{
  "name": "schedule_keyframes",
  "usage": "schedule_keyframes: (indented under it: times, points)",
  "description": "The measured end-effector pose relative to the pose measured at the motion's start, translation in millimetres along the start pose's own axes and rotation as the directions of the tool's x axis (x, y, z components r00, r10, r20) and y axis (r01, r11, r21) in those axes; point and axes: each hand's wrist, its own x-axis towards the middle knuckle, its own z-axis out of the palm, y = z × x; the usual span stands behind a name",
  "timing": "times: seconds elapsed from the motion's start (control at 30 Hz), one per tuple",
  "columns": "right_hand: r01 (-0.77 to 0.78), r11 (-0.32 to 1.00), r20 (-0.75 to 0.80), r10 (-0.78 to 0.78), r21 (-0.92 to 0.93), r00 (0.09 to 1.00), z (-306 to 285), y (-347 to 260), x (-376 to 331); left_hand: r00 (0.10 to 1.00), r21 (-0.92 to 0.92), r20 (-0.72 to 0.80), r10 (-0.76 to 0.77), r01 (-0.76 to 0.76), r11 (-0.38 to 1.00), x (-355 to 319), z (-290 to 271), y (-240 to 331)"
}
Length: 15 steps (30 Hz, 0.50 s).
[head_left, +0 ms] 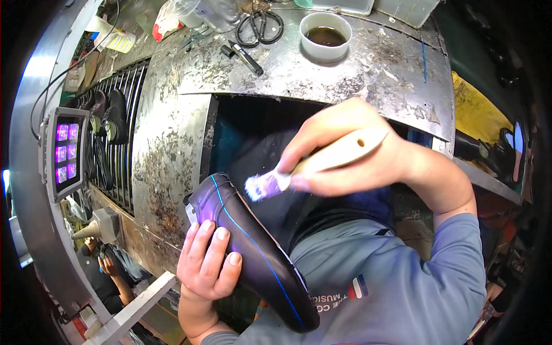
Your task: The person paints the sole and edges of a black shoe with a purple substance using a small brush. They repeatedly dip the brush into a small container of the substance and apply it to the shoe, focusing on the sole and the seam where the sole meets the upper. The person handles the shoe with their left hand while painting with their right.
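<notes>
A black shoe [269, 259] lies slanted in front of my torso, its lower end toward the bottom of the view. Along it runs a thin, bright blue line. Wrapped on the shoe's left side is my left hand [208, 261], with the fingers spread over the upper part. My right hand [345, 155] grips a flat brush [344, 150] by its pale wooden handle. The whitish bristles are a little blurred, glow violet, and stand just right of the shoe's upper end, apart from it.
A white tub [339, 54] of dark liquid, an uncapped black marker [247, 58] and black-handled scissors [259, 29] lie on the stained metal bench [161, 138]. At left are a lit violet lamp [67, 152] and several shoes [117, 115] on a barred rack. Another person [106, 282] is lower left.
</notes>
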Motion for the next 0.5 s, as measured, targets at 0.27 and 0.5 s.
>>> schedule_keyframes:
  times: [0.27,0.5]
  points:
    - [0.161,0.987,-0.010,-0.162,-0.009,0.987,41,4,19,0.995,-0.005,0.087,-0.040,0.040,0.999,-7,-15,11]
    - [0.142,0.990,0.026,-0.142,-0.007,0.990,46,2,22,0.992,-0.005,0.115,-0.049,0.050,0.999,-7,-18,14]
